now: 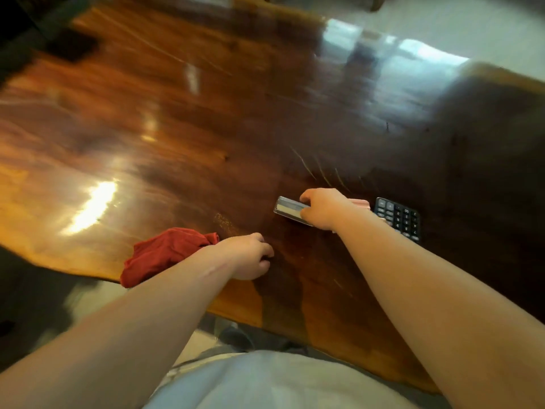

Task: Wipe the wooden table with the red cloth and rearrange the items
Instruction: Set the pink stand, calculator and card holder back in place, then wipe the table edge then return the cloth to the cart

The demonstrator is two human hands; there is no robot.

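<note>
Seen from above, a glossy wooden bench fills the view. Near its front edge lies a crumpled red cloth, partly behind the left forearm. The left hand rests beside it, fingers curled together. The right hand clamps a silver case, just left of a black calculator.

Red cloth crumpled, wooden table edge — glossy

Place: a home room or small office — cannot tell which.
Tabletop: large polished wood slab with an uneven natural edge.
Floor: pale, glossy tiles.
Clue: a black calculator — desk use.
</note>
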